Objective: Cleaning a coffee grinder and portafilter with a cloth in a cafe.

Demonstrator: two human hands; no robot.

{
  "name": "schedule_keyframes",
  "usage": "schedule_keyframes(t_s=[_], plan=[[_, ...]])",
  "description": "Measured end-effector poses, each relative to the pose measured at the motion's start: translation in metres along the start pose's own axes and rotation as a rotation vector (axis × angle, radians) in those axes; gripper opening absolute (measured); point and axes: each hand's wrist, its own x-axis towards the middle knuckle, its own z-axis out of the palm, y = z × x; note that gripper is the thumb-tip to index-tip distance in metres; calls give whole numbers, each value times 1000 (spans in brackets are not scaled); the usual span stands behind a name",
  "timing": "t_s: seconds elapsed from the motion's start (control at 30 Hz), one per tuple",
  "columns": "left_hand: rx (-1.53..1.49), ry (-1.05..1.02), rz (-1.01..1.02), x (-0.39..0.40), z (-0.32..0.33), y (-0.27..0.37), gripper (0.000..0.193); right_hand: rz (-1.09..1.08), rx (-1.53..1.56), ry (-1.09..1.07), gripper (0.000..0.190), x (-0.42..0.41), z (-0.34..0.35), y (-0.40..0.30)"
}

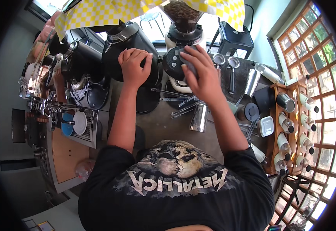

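My right hand (204, 76) presses a dark grey cloth (189, 59) against the black control panel (173, 59) of a cream coffee grinder. Round buttons show on the panel beside the cloth. Above it, a clear hopper (182, 14) holds roasted coffee beans. My left hand (134, 68) lies on the body of a large black grinder (113, 62), fingers bent and thumb apart, with nothing seen in it. Below the cream grinder, a metal tumbler (199, 118) and several thin clear sticks (182, 111) lie on the counter.
Two portafilters (232, 76) lie on a dark mat at right, near a steel cup (252, 82). Wooden racks of bottles (284, 144) stand further right. An espresso machine (49, 112) with saucers (80, 122) is at left. A yellow checked cloth (98, 14) hangs above.
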Motion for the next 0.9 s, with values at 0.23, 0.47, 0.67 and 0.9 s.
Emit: schedule_keyframes(t_s=[0.23, 0.47, 0.67, 0.9], plan=[[-74, -4, -70, 7, -7, 11, 16, -177, 263, 71, 16, -39, -2, -5], [-517, -76, -68, 6, -19, 43, 61, 327, 222, 286, 50, -56, -17, 21], [-1073, -225, -254, -28, 17, 51, 104, 319, 159, 67, 99, -47, -2, 27], [-1151, -141, -308, -32, 30, 61, 105, 344, 250, 95, 99, -48, 9, 28]])
